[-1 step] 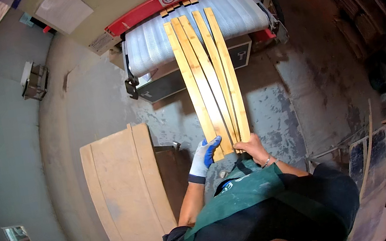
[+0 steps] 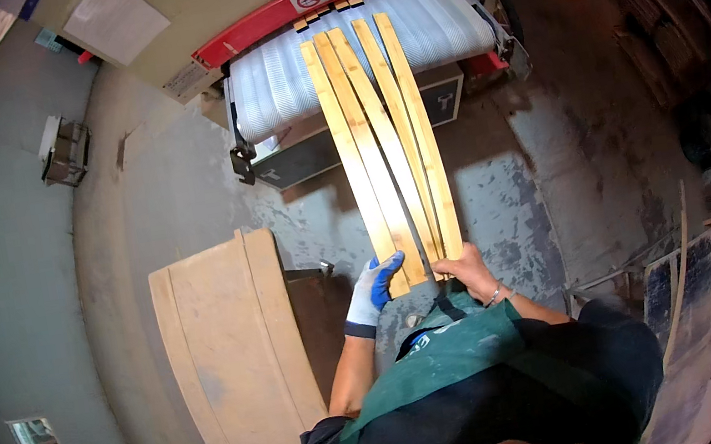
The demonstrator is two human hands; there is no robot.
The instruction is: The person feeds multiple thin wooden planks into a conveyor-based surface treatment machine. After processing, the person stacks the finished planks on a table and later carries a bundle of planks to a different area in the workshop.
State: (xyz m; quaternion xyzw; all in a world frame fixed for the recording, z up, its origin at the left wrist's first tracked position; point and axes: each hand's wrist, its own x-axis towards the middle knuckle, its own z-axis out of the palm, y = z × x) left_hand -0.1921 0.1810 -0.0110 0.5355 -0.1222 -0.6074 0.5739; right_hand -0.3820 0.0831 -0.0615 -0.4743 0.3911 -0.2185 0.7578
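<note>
Several long, flat, yellow-brown strips that look like bamboo (image 2: 353, 144) reach from my hands to a machine's conveyor belt (image 2: 271, 87). My left hand (image 2: 372, 288), in a white and blue glove, is closed on the near ends of the left-hand strips, thumb on top. Bare and with a bracelet at the wrist, my right hand (image 2: 466, 270) grips the near ends of the right-hand strips (image 2: 428, 156). A narrow gap parts the two groups. The far ends lie over the pale, patterned belt; whether they touch it I cannot tell.
A red bar (image 2: 253, 30) spans the machine above the belt, with short strip ends (image 2: 328, 13) showing beneath it. At my left stands a table with a tan board top (image 2: 219, 353). To the right are stacked brown slats (image 2: 654, 3) and a leaning panel (image 2: 694, 300).
Almost everything is the same. The near ends of the strips in my left hand have shifted very slightly left, away from those in my right hand.
</note>
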